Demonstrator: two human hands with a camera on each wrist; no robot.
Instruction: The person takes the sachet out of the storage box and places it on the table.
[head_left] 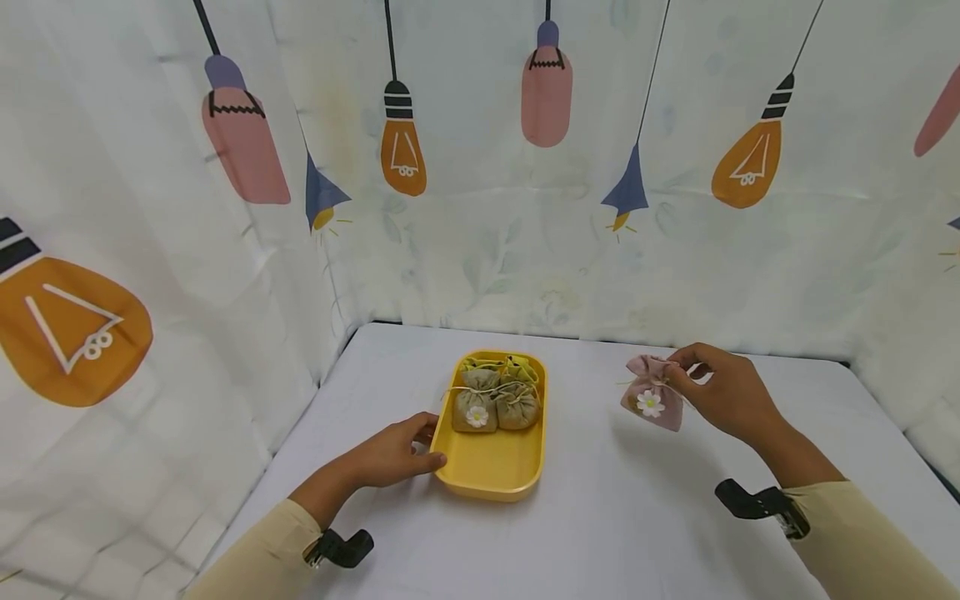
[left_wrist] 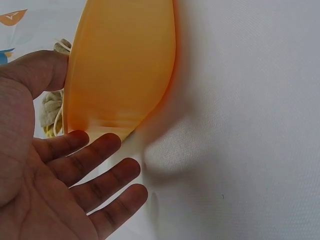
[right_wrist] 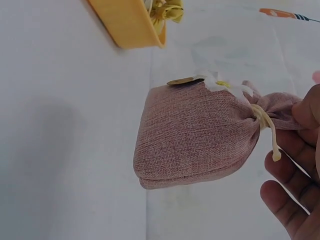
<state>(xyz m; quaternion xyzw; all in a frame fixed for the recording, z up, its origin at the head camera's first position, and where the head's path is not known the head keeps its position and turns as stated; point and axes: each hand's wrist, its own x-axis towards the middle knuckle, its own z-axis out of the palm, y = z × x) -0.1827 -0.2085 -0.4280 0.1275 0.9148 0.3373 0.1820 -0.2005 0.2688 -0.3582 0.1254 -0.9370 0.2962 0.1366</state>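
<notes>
My right hand [head_left: 731, 392] pinches the gathered neck of a small pink drawstring pouch [head_left: 651, 396] and holds it above the white table. The pouch carries a white daisy and a cream cord, both seen in the right wrist view. At the left side of a yellow tray [head_left: 491, 467], my left hand [head_left: 390, 450] holds the rim with the thumb and a finger; its other fingers [left_wrist: 107, 175] are spread loosely outside the wall. Inside the tray's far half lie two beige pouches, one [head_left: 475, 404] with a daisy and one [head_left: 517, 406] beside it, with yellow-green pouches [head_left: 520, 369] behind them.
White cloth covers the table [head_left: 592, 533]. A curtain [head_left: 480, 250] printed with lamps and bulbs stands behind the table and along its left side. Both wrists wear black devices [head_left: 761, 504].
</notes>
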